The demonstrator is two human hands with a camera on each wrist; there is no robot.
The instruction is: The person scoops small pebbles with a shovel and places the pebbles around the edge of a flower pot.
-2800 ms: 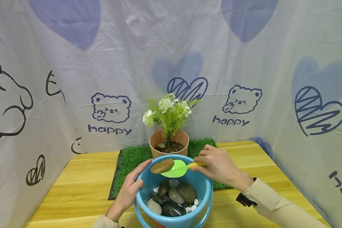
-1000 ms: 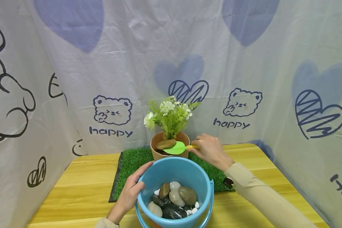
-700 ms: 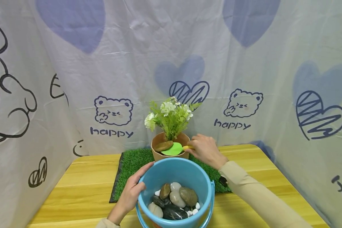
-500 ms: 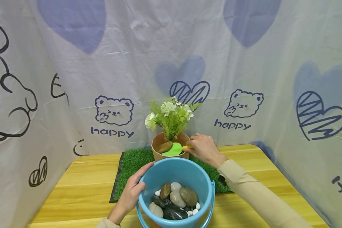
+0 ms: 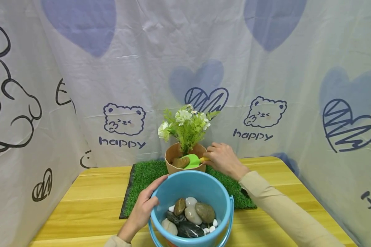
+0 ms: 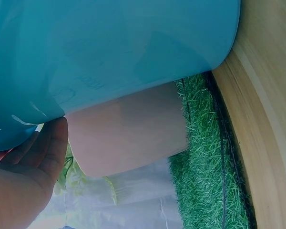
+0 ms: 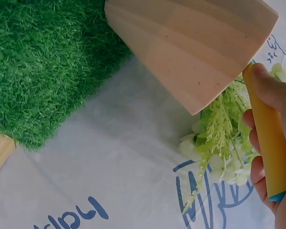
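My right hand (image 5: 224, 159) grips the yellow handle (image 7: 269, 133) of a small garden trowel, whose bright green blade (image 5: 192, 161) is inside the tan flowerpot (image 5: 171, 168). Right at the blade's left edge lies a long brown stone (image 5: 180, 162), low in the pot in front of the plant with white flowers (image 5: 184, 118). My left hand (image 5: 142, 207) holds the rim of a light blue bucket (image 5: 188, 181), thumb over the edge and fingers along the outside. Grey, black, brown and small white stones (image 5: 192, 214) lie at the bucket's bottom.
The pot stands on a green artificial turf mat (image 5: 146, 173), partly hidden behind the bucket. Below it is a yellow wooden table (image 5: 92, 202). A white printed cloth (image 5: 126, 68) hangs behind and at both sides. The bucket's handle (image 5: 229, 219) hangs down.
My right hand has carried the trowel and brown stone forward from over the bucket to the pot. The stone has come down inside it, and the blade has shifted against it. My left hand stays.
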